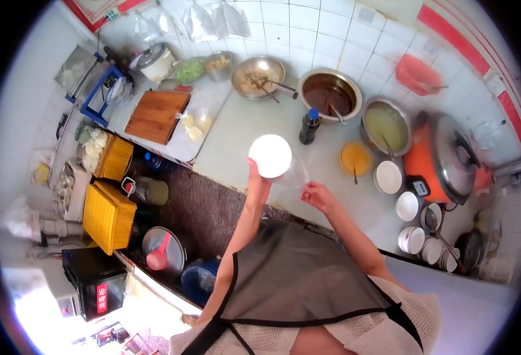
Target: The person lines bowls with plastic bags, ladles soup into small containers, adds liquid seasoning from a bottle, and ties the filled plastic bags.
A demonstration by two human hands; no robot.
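My left hand (258, 182) grips a round white bowl (270, 155) from its near left side, holding it above the counter's front edge. A clear plastic bag (296, 171) stretches from the bowl's right side. The bag's other end is pinched in the closed fingers of my right hand (317, 196). Whether the bag goes around the bowl or only touches it, I cannot tell. Beyond my hands a dark bottle with a blue cap (309, 126) stands upright. To the right sits a container of orange-yellow sauce (355, 160) with a spoon in it.
Along the wall are a pan (259, 66), a pot of dark red sauce (312, 80) and a pot of pale green liquid (402, 113). An orange cooker (421, 155) and stacked white bowls (411, 239) stand right. Leftward lie a wooden board (156, 116) and yellow crates (102, 219).
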